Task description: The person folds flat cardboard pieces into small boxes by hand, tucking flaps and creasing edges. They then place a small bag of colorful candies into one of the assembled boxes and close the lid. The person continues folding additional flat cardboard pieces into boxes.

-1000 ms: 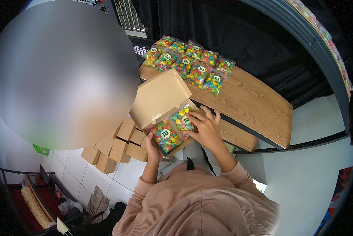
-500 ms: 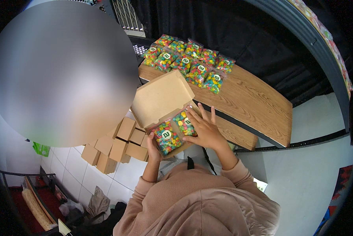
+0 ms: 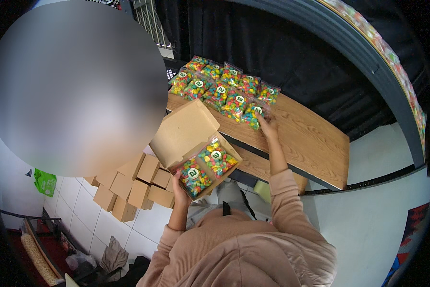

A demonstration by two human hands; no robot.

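My left hand [image 3: 179, 192] grips the near left side of an open cardboard box [image 3: 182, 136], whose lid stands up at the back. Inside it two clear bags of colourful candy, a left one [image 3: 194, 179] and a right one [image 3: 219, 159], lie side by side, each with a round white label. Reaching over the wooden table, my right hand [image 3: 268, 126] is closed on the right end of another candy bag [image 3: 251, 117], the nearest on the right of the group. Some of the right fingers are hidden behind the hand.
Several more candy bags [image 3: 217, 93] lie in rows on the wooden table [image 3: 311, 136]. Closed cardboard boxes [image 3: 139, 193] are stacked on the left, above the white tiled floor [image 3: 90, 210]. A black curtain [image 3: 272, 52] hangs behind the table. A large blurred circle hides the upper left.
My right hand has left the right bag inside the box and moved up and right to a bag on the table. My left hand still holds the box, now slightly farther left.
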